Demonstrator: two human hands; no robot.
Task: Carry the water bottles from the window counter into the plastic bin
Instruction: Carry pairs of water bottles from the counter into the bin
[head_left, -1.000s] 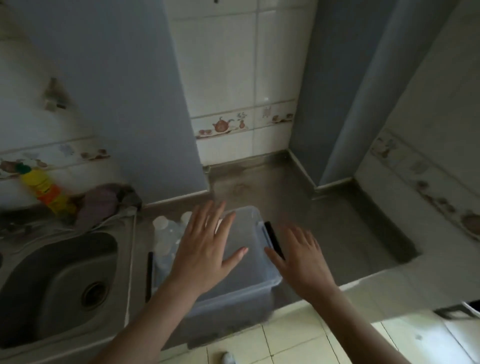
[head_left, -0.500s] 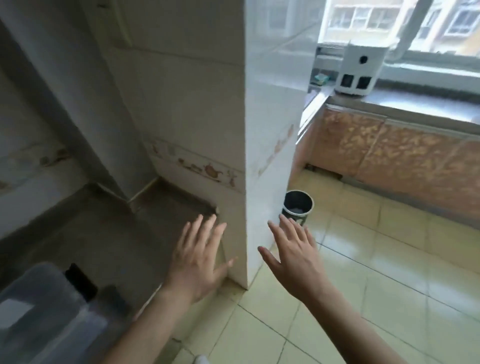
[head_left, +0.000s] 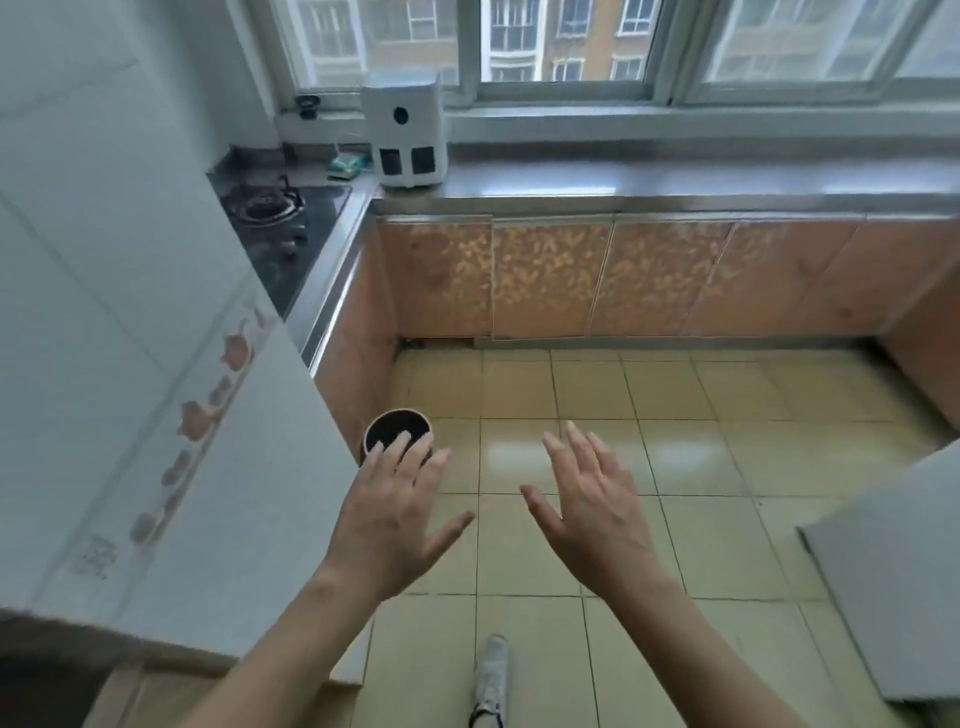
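My left hand (head_left: 389, 514) and my right hand (head_left: 597, 509) are held out in front of me over the tiled floor, fingers spread and straight, holding nothing. The window counter (head_left: 675, 184) runs along the far wall under the window. No water bottle shows on the visible stretch of it. The plastic bin is out of view.
A white appliance (head_left: 408, 137) stands on the counter's left end, beside a gas stove (head_left: 280, 213). A dark round bin (head_left: 397, 431) sits on the floor behind my left fingers. A tiled wall corner (head_left: 197, 415) juts out at left; a pale surface (head_left: 893, 571) edges in at right.
My view has swung right from the sink and plastic bin, past the wall corner, to face the window counter. Both hands stayed open and empty.
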